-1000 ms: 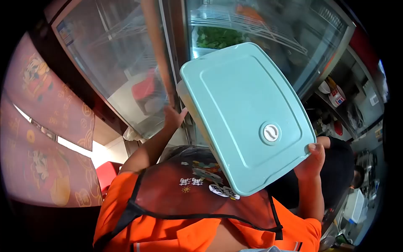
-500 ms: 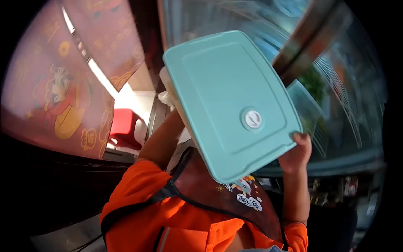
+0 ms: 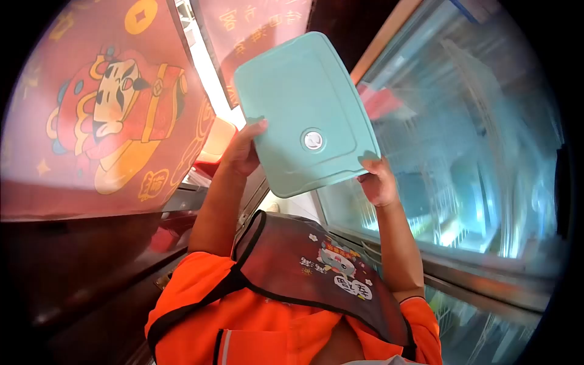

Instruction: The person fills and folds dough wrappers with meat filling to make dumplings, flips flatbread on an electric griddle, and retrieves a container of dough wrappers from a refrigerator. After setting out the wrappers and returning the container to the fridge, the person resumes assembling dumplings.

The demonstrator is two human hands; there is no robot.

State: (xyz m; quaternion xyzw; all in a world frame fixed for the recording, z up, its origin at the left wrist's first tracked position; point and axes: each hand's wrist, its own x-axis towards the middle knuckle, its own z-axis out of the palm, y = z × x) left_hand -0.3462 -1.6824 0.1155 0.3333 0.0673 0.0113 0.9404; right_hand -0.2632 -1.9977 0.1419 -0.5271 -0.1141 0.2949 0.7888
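Note:
Held out in front of me is a lidded storage box (image 3: 292, 91) with a pale teal lid and a round white dial (image 3: 313, 140) near its lower edge. The lid faces me and is tilted, so the body of the box is hidden behind it. My left hand (image 3: 244, 149) grips the left edge, thumb on the lid. At the lower right corner my right hand (image 3: 378, 182) is closed on the rim, its thumb on top and its fingers underneath.
On the left hangs a reddish door curtain (image 3: 121, 121) with a cartoon figure, and a second curtain panel (image 3: 261, 24) is behind the box. Glass doors (image 3: 450, 164) of a lit cabinet with wire racks run along the right. A red stool (image 3: 210, 164) shows behind my left arm.
The view has swung to the right side's glass doors and the curtain looms larger. The box has moved left and away from my chest. My left hand, hidden before, now shows on its edge.

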